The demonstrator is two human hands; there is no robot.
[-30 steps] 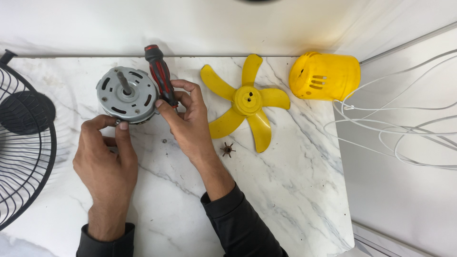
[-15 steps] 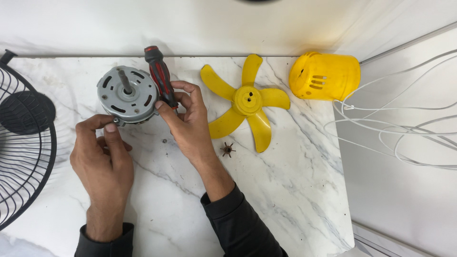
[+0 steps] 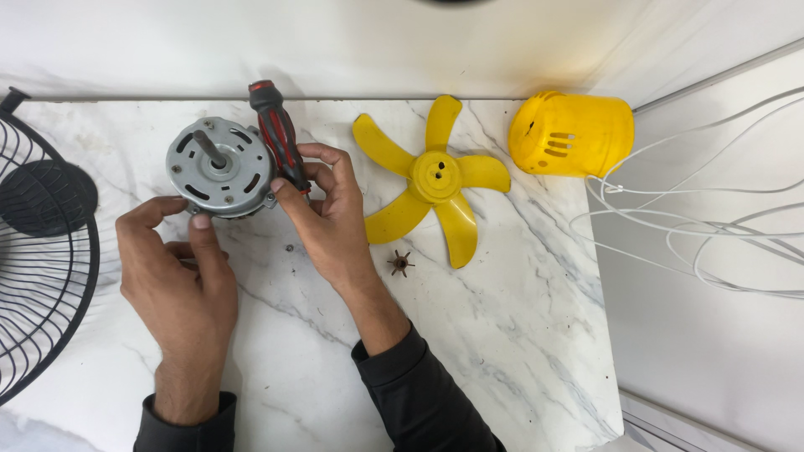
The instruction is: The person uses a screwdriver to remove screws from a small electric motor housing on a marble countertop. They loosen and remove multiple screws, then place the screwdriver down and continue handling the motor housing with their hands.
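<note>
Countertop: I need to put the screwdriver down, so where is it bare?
Bare marble lies below the yellow blade, right of the right hand's sleeve. Crowded: around the motor, both hands, left hand, and the grille.

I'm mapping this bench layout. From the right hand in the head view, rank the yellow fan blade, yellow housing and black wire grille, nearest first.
From the right hand:
1. Yellow fan blade, just beside it.
2. Black wire grille, table's far left edge.
3. Yellow housing, table's far right corner.
</note>
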